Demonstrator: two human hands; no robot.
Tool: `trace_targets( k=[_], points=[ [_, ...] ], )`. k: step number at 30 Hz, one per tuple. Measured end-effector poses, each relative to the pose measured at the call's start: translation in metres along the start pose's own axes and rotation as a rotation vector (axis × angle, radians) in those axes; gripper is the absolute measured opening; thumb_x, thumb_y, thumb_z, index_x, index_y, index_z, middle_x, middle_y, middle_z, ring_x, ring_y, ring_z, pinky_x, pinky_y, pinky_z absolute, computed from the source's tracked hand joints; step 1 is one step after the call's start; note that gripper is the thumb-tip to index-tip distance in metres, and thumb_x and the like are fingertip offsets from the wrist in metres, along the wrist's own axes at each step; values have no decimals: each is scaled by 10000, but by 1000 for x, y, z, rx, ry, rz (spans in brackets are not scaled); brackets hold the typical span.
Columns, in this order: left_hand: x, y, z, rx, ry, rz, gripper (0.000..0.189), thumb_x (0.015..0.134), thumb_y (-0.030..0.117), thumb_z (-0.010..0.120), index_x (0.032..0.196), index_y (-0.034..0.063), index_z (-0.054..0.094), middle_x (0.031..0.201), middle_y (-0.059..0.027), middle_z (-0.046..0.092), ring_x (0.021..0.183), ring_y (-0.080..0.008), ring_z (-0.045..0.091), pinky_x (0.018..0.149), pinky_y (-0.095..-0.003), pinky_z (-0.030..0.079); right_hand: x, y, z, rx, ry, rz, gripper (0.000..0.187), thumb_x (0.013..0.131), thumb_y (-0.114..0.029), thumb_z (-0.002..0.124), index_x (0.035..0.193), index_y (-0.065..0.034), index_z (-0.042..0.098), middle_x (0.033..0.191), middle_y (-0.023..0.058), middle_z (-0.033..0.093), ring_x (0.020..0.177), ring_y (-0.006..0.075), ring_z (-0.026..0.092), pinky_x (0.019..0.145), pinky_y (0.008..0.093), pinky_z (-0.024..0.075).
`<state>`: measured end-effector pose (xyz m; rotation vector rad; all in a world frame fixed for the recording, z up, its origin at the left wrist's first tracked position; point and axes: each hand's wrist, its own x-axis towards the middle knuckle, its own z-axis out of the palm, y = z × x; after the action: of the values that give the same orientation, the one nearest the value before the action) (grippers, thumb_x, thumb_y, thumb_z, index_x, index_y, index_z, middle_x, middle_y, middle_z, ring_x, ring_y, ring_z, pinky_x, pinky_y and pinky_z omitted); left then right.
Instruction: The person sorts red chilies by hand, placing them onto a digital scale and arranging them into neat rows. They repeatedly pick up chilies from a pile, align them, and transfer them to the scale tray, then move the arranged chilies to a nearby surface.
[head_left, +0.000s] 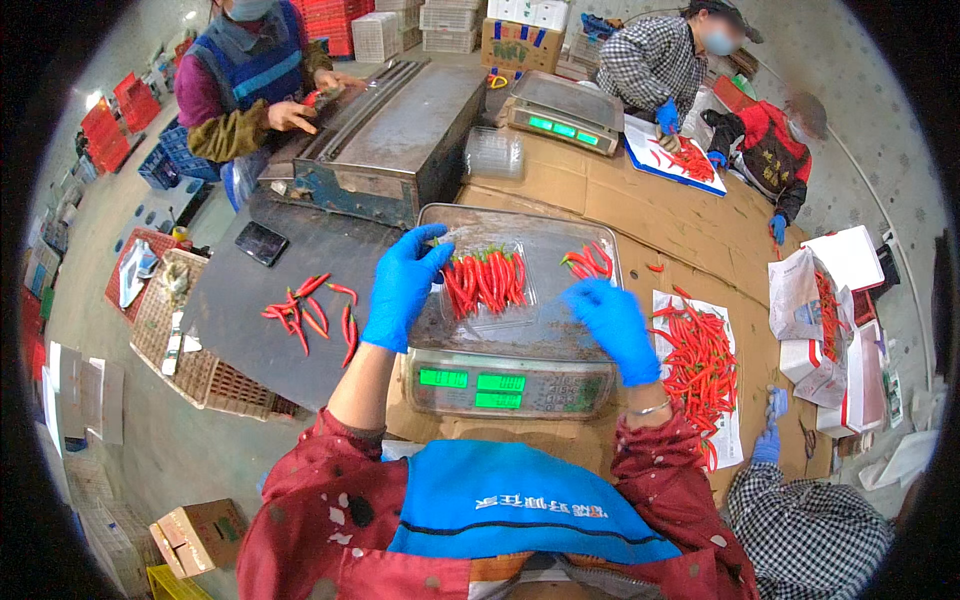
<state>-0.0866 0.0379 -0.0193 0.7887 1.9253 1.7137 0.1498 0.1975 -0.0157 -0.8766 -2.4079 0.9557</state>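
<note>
A clear plastic tray (534, 315) filled with a row of red chili peppers (487, 281) lies on the metal pan of a digital scale (439, 330). My left hand (401, 285), in a blue glove, is at the tray's upper left side; its fingertips meet near the peppers' stems, and whether they pinch one is unclear. My right hand (615, 319), also gloved and slightly blurred, hovers over the pan's right side, just below a small bunch of peppers (589, 261). What its fingers hold, if anything, cannot be seen.
Loose peppers (300, 311) and a phone (261, 243) lie on the dark surface at left; a large pile (697, 367) lies on paper at right. Beyond stand a metal machine (397, 142), a second scale (562, 112) and empty clear trays (495, 152). Several co-workers are around the table.
</note>
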Motion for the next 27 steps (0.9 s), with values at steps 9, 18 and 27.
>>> trace_targets(
  k=[9, 18, 27],
  points=[
    [22, -29, 15, 638, 27, 143, 357, 875, 254, 674, 1178, 68, 639, 941, -96, 695, 789, -158, 644, 700, -298, 524, 40, 72, -1, -645, 98, -4, 207, 768, -308, 676, 817, -107, 685, 821, 150, 651, 780, 331, 639, 667, 447, 506],
    [-16, -8, 21, 121, -48, 203, 365, 873, 139, 681, 1227, 74, 620, 987, -34, 672, 793, -95, 603, 710, -249, 507, 13, 11, -1, 399, -141, 138, 241, 885, -248, 647, 1009, -44, 621, 802, 71, 649, 658, 155, 609, 600, 286, 491],
    [-55, 25, 20, -282, -194, -57, 309, 894, 131, 651, 1186, 31, 634, 883, -41, 684, 705, -77, 587, 620, -215, 472, -28, -62, 59, 806, -408, 197, 338, 966, -319, 561, 1128, -24, 598, 714, 45, 619, 610, 99, 573, 541, 229, 450]
  ],
)
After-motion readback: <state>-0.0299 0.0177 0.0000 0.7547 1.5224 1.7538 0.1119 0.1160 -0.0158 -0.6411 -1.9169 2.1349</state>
